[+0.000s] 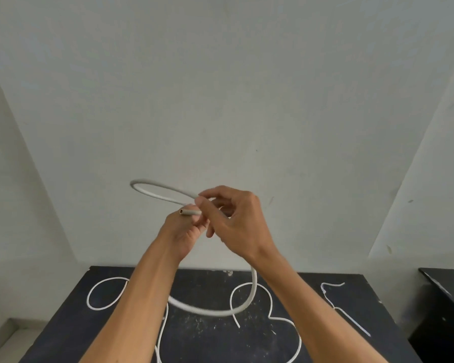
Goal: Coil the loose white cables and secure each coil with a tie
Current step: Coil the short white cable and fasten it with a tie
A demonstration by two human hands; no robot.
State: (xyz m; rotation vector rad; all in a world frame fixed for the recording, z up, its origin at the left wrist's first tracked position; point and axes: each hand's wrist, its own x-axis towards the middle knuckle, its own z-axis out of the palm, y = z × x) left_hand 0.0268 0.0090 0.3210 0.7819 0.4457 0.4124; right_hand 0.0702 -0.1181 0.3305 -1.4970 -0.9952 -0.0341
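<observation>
No legible text, labels, brand marks, numbers or signs appear on any surface in view.

Both hands point(210, 221) raised; grips closed

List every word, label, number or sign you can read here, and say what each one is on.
None: no readable text anywhere in the view.
The thick white cable held by the left hand and right hand shows no printing.
The thin white cables and black table carry no labels; the pale flecks on the table are scuff marks, not writing.
The wall is blank.
</observation>
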